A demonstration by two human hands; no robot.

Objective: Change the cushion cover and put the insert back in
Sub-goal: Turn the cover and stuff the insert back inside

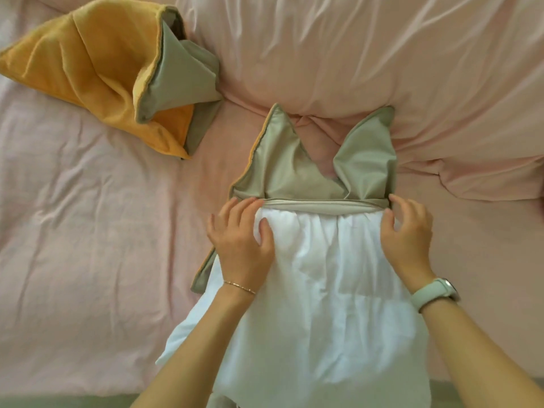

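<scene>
A white cushion insert (323,304) lies on the bed in front of me, its far end tucked into the mouth of a grey-green cover (282,172) with an orange edge. The cover's two far corners stand up like points. My left hand (241,234) rests on the insert's left side, fingers spread and reaching the cover's opening hem. My right hand (407,231) lies on the right side, fingers lightly curled, fingertips at the right end of the hem. A second cover (97,72), orange outside and grey inside, lies crumpled at the far left.
Everything sits on a bed with a wrinkled pink sheet (88,231). A puffy pink duvet (382,54) is bunched at the far right behind the cover. My right wrist carries a pale watch (435,293).
</scene>
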